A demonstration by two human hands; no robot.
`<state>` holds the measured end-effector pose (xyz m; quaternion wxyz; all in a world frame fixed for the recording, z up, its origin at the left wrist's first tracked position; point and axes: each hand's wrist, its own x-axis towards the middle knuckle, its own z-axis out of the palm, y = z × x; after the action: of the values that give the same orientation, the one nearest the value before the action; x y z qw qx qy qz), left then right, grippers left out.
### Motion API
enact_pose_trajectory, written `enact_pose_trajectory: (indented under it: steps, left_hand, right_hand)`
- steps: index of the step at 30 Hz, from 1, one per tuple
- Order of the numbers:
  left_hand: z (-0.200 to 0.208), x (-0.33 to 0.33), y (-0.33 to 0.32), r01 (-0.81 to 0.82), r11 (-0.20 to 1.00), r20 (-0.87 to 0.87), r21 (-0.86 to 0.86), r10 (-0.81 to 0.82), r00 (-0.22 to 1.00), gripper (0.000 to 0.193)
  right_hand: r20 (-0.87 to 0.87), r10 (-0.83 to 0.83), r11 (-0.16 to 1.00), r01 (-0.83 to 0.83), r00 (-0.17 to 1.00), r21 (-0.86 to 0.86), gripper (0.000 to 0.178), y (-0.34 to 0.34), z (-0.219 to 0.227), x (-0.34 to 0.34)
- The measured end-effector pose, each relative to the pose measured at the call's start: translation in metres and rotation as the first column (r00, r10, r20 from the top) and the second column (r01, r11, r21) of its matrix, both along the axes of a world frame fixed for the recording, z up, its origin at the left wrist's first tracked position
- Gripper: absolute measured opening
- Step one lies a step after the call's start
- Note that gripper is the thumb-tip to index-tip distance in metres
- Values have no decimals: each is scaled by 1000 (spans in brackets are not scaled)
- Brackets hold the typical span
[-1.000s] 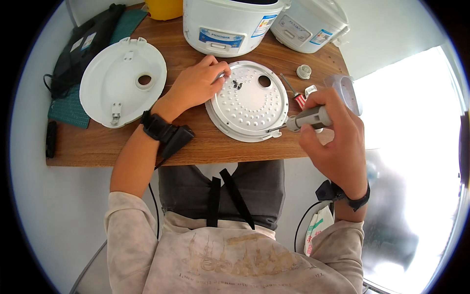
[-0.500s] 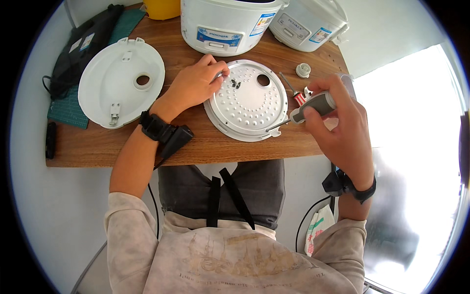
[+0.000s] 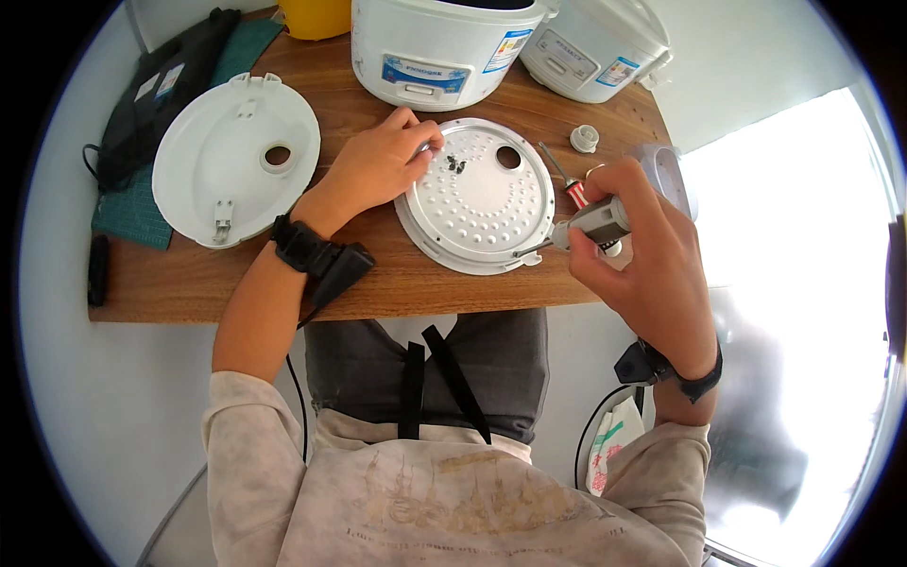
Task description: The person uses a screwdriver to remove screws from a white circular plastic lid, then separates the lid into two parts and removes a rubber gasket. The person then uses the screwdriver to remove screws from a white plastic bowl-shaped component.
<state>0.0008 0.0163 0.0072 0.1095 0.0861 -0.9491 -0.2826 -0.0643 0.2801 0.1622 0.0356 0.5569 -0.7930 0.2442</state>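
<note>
A round silvery lid plate (image 3: pixel 482 213), dimpled and with a round hole, lies on a white rim in front of me. My left hand (image 3: pixel 383 159) is closed, its fingers curled over the plate's upper left edge; the fingertips are partly hidden. In my right hand (image 3: pixel 652 260) is a grey electric screwdriver (image 3: pixel 597 223), held tilted. Its thin shaft reaches down to the plate's lower right rim, next to a small white tab. Several small dark screws (image 3: pixel 456 164) lie together on the plate near my left fingers.
A white plastic lid cover (image 3: pixel 203 180) lies at left, beside a green cutting mat (image 3: pixel 132 213) and a black bag (image 3: pixel 156 113). Two white rice cookers (image 3: pixel 416 47) stand at the back. A red-handled screwdriver (image 3: pixel 573 189), a small white cap (image 3: pixel 584 139) and a clear container (image 3: pixel 666 170) are at right.
My right hand has tipped the electric screwdriver lower and shifted slightly left, its tip staying at the plate's rim. More of the clear container shows. My left hand has hardly moved.
</note>
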Motion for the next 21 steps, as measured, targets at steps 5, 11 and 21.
enact_pose_trajectory:
  steps: [5, 11, 21]
  left_hand:
    - [3, 0, 2, -3, 1000, 22, 0, 3, 1000, 18]
    - [0, 0, 0, -1, 1000, 7, -26, 1, 1000, 18]
    - [-4, 0, -1, 9, 999, -33, -32, -10, 999, 17]
  right_hand:
    - [38, 62, 998, -62, 997, -1, 27, 4, 0, 1]
    - [-164, -122, 992, 127, 979, 18, 33, 4, 0, 5]
    - [-100, -150, 985, 139, 984, -104, 24, 3, -6, -1]
